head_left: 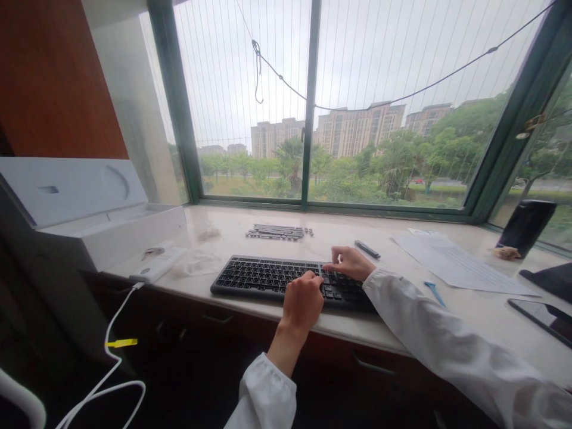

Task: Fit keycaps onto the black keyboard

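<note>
A dark keyboard lies on the white sill. Its left and middle parts show bare key sockets, while some keycaps still sit toward the right. My left hand rests over the keyboard's middle, fingers bent and pressed together near the arrow-key area. Just beyond it, my right hand reaches in from the right with curled fingers, its tips down on the keys near the upper right. Whatever either set of fingertips pinches is too small or hidden to make out. Behind the keyboard, loose grey keycaps are laid out in rows.
An open white box stands at the left, near a white power strip with a cable. Toward the right lie a dark pen-like stick, a blue tool, paper sheets and a phone. Windows rise behind.
</note>
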